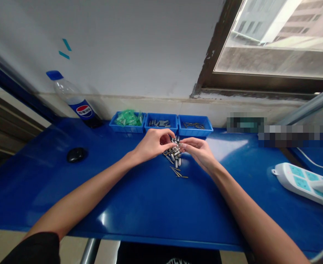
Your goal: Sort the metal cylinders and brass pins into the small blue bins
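Over a mixed pile of small metal pieces, my left hand (153, 143) has its thumb and fingertips brought together. Facing it from the right, my right hand (198, 149) is closed in a pinch. Whatever sits between the fingertips is too small to make out. The pile holds short grey metal cylinders (176, 162) and thin pins (168, 157), partly hidden by my hands. Several loose thin pins (177, 172) lie just in front of it on the blue table (161, 209).
Behind my hands stand three blue bins: a left bin (127, 129) with green plastic, a middle bin (175, 128) with cylinders, a right bin (196, 132) with pins. A cola bottle (83, 110) and black mouse (76, 155) are left; a power strip (301, 181) lies right.
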`<state>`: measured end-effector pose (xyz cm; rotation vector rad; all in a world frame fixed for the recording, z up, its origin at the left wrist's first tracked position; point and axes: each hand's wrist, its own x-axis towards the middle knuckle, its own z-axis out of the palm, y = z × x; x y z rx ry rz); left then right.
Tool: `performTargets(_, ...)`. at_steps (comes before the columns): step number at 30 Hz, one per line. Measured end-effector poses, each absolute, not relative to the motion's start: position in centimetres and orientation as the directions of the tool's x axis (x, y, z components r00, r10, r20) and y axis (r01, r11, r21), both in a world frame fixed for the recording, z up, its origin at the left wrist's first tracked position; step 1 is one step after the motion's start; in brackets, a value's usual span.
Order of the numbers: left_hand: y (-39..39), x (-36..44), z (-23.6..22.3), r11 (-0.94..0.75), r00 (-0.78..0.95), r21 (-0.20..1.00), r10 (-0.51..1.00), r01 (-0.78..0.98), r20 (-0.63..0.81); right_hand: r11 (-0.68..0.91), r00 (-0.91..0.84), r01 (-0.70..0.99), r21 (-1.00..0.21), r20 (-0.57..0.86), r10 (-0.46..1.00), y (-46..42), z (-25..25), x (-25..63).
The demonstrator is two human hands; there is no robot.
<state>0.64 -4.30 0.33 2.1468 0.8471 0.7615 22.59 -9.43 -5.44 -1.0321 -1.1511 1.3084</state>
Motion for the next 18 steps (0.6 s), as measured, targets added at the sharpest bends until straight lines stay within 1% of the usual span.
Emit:
performTargets(2, -4.4, 0.6, 0.5, -0.624, 0.643, 0.670, 0.713, 0.401, 0.279, 0.068, 0.027, -0.152, -0.986, 0.065, 0.998, -9.2, -5.6, 22.8)
performTargets(3, -4.5, 0.6, 0.6, -0.665, 0.689, 0.629, 0.672, 0.402, 0.270, 0.090, 0.070, -0.152, -0.984, 0.080, 0.994, -9.1, -5.6, 22.9)
performTargets(6, -5.1, 0.7, 0.5, -0.773, 0.865, 0.563, 0.465, 0.293, 0.189, 0.133, 0.133, -0.187, -0.973, 0.109, 0.985, -9.0, -5.5, 23.2)
performTargets(7, -5.3, 0.8, 0.4, -0.796, 0.903, 0.548, 0.399, 0.255, 0.160, 0.135, 0.133, -0.198, -0.971, 0.110, 0.985, -9.0, -5.5, 23.2)
performTargets(9, -5.7, 1.0, -0.1, -0.834, 0.938, 0.502, 0.326, 0.228, 0.117, 0.129, 0.129, -0.201, -0.971, 0.105, 0.986, -9.0, -5.5, 23.3)
performTargets(13, -6.0, 1.3, -0.8, -0.884, 0.946, 0.385, 0.316, 0.266, 0.069, 0.132, 0.130, -0.176, -0.975, 0.110, 0.985, -9.0, -5.4, 23.4)
performTargets(18, -6.0, 1.3, -1.1, -0.897, 0.941, 0.331, 0.333, 0.294, 0.066, 0.127, 0.107, -0.179, -0.976, 0.109, 0.988, -9.1, -5.2, 23.2)
